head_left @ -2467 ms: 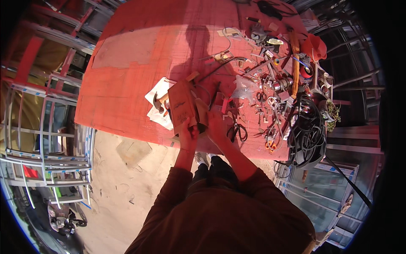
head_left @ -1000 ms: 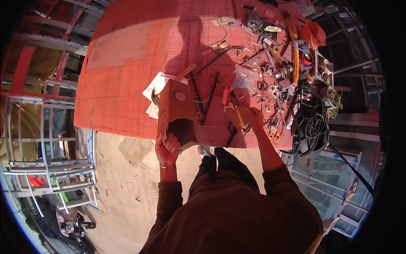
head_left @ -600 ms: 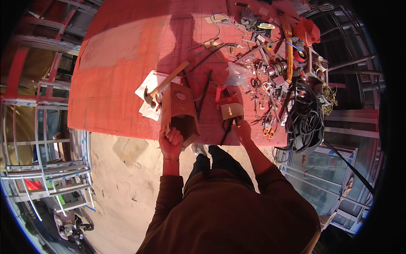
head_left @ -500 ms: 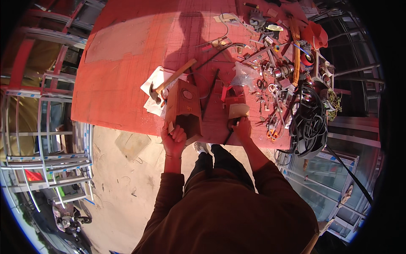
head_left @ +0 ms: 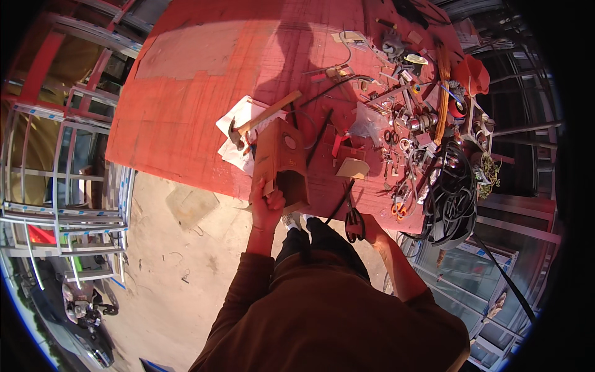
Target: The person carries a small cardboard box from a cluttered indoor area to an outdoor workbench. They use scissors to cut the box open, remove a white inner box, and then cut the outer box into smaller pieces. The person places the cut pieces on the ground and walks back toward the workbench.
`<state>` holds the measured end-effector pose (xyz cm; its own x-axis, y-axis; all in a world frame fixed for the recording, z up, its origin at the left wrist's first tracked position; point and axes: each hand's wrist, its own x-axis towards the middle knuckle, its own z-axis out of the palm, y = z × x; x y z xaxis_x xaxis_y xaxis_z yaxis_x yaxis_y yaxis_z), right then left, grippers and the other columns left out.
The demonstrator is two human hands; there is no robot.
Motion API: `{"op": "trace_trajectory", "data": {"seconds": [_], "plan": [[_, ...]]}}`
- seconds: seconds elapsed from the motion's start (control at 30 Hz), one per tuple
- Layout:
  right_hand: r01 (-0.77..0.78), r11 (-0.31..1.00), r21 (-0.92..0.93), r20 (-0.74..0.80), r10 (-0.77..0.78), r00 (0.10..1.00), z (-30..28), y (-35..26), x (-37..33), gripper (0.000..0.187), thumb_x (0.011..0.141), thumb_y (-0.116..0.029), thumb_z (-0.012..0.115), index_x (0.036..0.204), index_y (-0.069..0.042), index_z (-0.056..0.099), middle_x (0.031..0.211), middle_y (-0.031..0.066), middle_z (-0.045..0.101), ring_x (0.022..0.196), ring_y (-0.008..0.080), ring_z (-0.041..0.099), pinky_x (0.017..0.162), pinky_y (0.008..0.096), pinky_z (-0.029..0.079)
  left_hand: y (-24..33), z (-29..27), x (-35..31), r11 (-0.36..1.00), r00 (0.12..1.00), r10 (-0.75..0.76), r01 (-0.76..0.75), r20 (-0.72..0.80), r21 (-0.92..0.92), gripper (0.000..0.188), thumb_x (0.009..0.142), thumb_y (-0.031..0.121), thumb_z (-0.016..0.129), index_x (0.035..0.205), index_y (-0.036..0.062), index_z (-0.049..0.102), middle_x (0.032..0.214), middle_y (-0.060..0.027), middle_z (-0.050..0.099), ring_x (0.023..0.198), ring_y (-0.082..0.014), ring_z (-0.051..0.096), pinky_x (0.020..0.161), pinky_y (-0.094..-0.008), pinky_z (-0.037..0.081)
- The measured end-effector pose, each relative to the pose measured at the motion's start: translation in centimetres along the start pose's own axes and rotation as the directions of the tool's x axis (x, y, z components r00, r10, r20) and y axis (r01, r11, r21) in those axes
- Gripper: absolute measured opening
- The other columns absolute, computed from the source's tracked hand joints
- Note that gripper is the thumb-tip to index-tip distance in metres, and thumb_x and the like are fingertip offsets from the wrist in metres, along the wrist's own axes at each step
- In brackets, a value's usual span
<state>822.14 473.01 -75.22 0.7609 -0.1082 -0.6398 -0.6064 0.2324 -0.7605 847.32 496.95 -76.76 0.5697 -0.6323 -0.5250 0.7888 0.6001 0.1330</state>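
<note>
My left hand [head_left: 268, 203] is closed at the near left edge of a brown cardboard box [head_left: 268, 152], whose open end faces me. A small tan piece rises from those fingers; I cannot tell whether it belongs to the box. Black-handled scissors [head_left: 354, 218] are in my right hand [head_left: 374, 230], just off the table's near edge, with their blades pointing away from me. Beyond the blades lies a loose tan piece of cardboard [head_left: 353, 168] on the red table [head_left: 180, 124].
A claw hammer [head_left: 268, 115] rests across white paper [head_left: 234, 124] beside the box. Clear plastic [head_left: 367, 121] and many small tools and parts spread over the table's right side. Coiled black cable [head_left: 447, 192] hangs at the right edge, near a red container [head_left: 472, 75].
My right hand has drawn back toward me and slightly right, away from the tan cardboard piece, bringing the scissors into plain sight. My left hand stays at the box.
</note>
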Motion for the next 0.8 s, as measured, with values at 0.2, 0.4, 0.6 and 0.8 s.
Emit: {"op": "trace_trajectory", "data": {"seconds": [0.2, 0.4, 0.6, 0.8], "plan": [[0.167, 0.964, 0.207, 0.151, -0.200, 0.968, 9.3, -8.4, 0.4, 0.024, 0.099, -0.024, 0.066, 0.107, -0.002, 0.060, 0.078, 0.0022, 0.060, 0.070, 0.0123, 0.059, 0.067, 0.0275, 0.046, -2.1, 0.7, 0.2, 0.999, 0.999, 0.013, -0.012, -0.042, 0.035, 0.030, 0.108, 0.036, 0.050, 0.092, 0.0117, 0.057, 0.058, 0.0042, 0.030, 0.049, -0.0075, 0.027, 0.044, -0.0228, 0.024], [0.047, 0.920, 0.389, 0.161, -0.118, 0.980, 10.8, -6.8, 2.8, 0.051, 0.103, -0.057, 0.055, 0.100, -0.006, 0.060, 0.076, 0.0012, 0.057, 0.066, 0.0133, 0.057, 0.066, 0.0279, 0.048, -4.2, 0.1, 0.5, 0.998, 0.984, -0.002, 0.014, -0.179, 0.066, 0.024, 0.105, 0.037, 0.058, 0.090, 0.0186, 0.058, 0.058, 0.0079, 0.031, 0.049, -0.0058, 0.030, 0.044, -0.0230, 0.022], [-0.063, 0.954, 0.294, 0.229, -0.006, 0.973, 10.4, -5.5, 4.5, 0.072, 0.100, -0.077, 0.034, 0.095, -0.009, 0.059, 0.071, 0.0010, 0.057, 0.063, 0.0138, 0.058, 0.061, 0.0284, 0.048, -5.7, -0.4, 0.0, 0.960, 0.994, 0.058, -0.030, -0.091, 0.277, 0.032, 0.104, 0.040, 0.059, 0.080, 0.0191, 0.056, 0.055, 0.0087, 0.034, 0.045, -0.0055, 0.031, 0.044, -0.0245, 0.023], [-0.016, 0.951, 0.307, 0.165, -0.037, 0.986, 9.8, -5.8, 6.8, 0.069, 0.101, -0.075, 0.034, 0.096, -0.012, 0.061, 0.070, 0.0004, 0.059, 0.059, 0.0122, 0.058, 0.058, 0.0261, 0.046, -7.2, -0.6, -0.6, 0.888, 0.974, 0.088, 0.018, -0.207, 0.459, 0.036, 0.106, 0.038, 0.058, 0.077, 0.0186, 0.051, 0.057, 0.0063, 0.037, 0.048, -0.0061, 0.036, 0.045, -0.0248, 0.025]]}}
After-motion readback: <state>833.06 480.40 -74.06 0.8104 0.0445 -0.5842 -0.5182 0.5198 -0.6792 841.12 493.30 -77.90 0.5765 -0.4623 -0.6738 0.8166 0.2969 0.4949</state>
